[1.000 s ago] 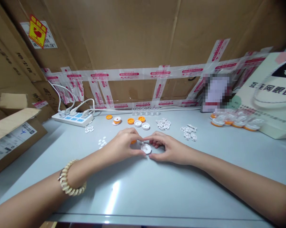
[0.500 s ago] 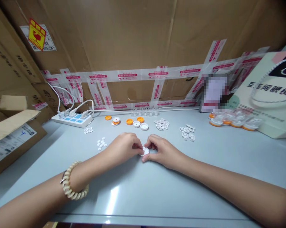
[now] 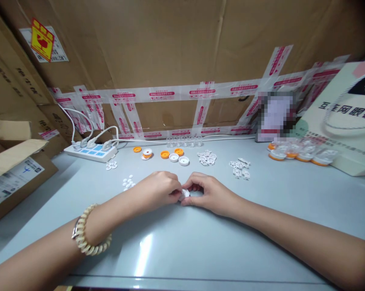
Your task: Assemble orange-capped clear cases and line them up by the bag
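**Head view: both hands closed on one small white cap**

The left hand (image 3: 160,188) and the right hand (image 3: 209,192) meet fingertip to fingertip at the middle of the table (image 3: 200,246). Both pinch the same white cap (image 3: 184,194), which sits low, on or just above the tabletop. Most of the cap is hidden by the fingers, so whether anything is fitted into it cannot be told. A beaded bracelet (image 3: 90,236) circles the left wrist.

Just left of the hands lie small white discs (image 3: 128,182). Farther back are loose orange and white caps (image 3: 174,155), a row of clear cups (image 3: 185,142) and two heaps of white toothed pieces (image 3: 207,158).

At the far right, a cluster of clear pieces with orange bases (image 3: 300,153) looks put together. Judging by that cluster and the loose parts, some units seem done, with one in hand and several unassembled.

A power strip (image 3: 90,152) lies at the back left.
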The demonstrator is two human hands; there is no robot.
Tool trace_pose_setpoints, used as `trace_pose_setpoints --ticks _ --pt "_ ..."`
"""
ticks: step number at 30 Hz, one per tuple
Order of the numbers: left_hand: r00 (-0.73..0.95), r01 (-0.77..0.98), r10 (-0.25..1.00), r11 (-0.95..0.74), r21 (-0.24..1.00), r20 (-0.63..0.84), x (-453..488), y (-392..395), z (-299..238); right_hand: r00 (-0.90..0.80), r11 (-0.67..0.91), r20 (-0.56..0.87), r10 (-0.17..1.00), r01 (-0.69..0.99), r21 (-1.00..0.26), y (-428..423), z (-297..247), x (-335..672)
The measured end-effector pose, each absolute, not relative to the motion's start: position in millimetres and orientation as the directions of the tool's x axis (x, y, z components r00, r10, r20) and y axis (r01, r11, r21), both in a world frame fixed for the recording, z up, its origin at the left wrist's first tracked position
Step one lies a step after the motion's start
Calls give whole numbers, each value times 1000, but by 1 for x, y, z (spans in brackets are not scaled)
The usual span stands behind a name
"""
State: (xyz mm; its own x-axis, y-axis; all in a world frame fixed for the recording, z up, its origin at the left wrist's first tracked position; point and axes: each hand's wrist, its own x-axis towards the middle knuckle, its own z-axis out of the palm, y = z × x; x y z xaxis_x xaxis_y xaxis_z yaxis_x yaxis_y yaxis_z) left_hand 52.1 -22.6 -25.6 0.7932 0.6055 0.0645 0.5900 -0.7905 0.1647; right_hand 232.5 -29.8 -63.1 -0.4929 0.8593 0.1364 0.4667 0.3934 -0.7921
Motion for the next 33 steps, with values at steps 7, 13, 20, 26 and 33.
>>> trace_pose_setpoints --ticks 7,13,20,26,33 --pt "805 561 573 -820 116 153 46 -23 -33 -476 405 159 865 476 -781 -30 -66 233" --pt "910 348 344 -937 24 233 39 -22 -34 -485 438 192 853 466 -769 -29 -68 234" --pt "964 206 181 -972 -114 193 36 -21 -30 -476 442 203 856 469 -764 -29 -68 234" --pt "951 219 208 -976 -21 227 36 -21 -31 -477 450 209 854 472 -758 -29 -69 234" --pt "935 286 320 -935 207 153 37 -20 -23 -486 450 199 851 478 -754 -29 -68 235"
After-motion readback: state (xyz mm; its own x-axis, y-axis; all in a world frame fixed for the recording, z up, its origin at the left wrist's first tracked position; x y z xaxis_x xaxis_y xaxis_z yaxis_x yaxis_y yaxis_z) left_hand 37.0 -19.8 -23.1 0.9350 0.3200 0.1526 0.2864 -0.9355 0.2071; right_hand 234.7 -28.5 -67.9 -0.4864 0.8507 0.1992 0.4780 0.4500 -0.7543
